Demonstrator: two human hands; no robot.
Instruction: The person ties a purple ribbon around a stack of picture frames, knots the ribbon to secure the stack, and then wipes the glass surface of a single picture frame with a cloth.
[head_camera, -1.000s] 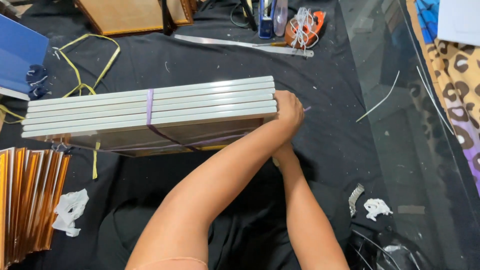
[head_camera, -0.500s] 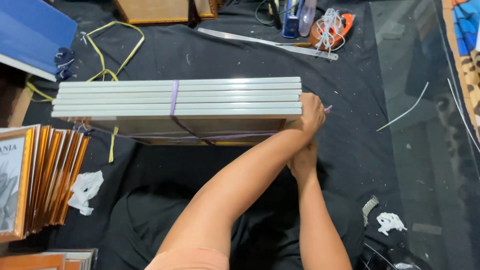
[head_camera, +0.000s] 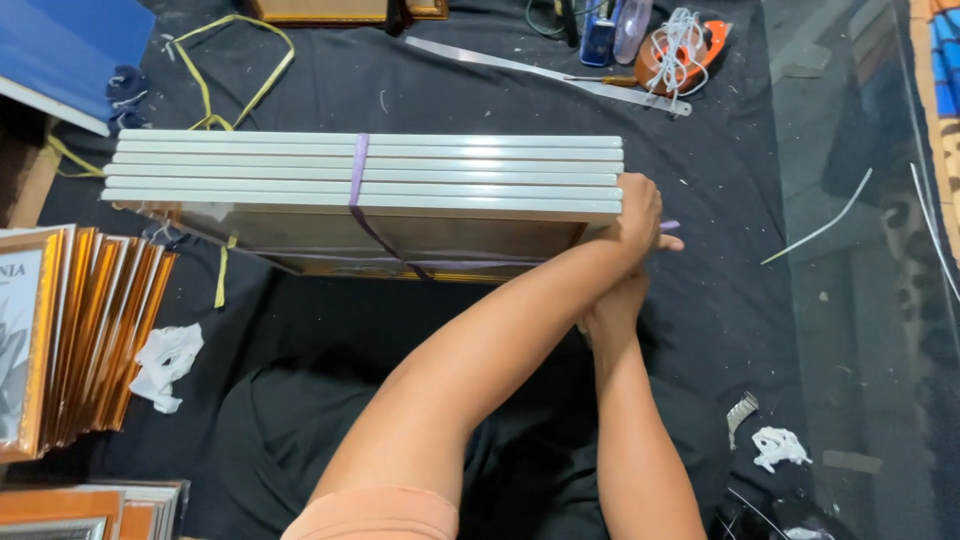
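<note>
So there's a stack of white-edged frames (head_camera: 480, 175) standing on edge across the middle of the frame, on a black cloth (head_camera: 700, 300), bundled with a purple strap (head_camera: 357, 170) that runs over the top left of centre and down the near face. Both hands meet at the stack's right end. The left hand (head_camera: 635, 215) is pressed against the end of the stack, fingers curled over it, with a bit of purple strap poking out just right of it. The right hand (head_camera: 610, 305) sits right under the left one, mostly hidden by the forearm, so I can't tell how closed it is or what it's got.

Around it: gold-edged frames (head_camera: 85, 330) at the left edge, yellow strapping (head_camera: 225, 60) upper left, a metal ruler (head_camera: 545, 72) along the top, crumpled white scraps (head_camera: 165, 360) lower left.
</note>
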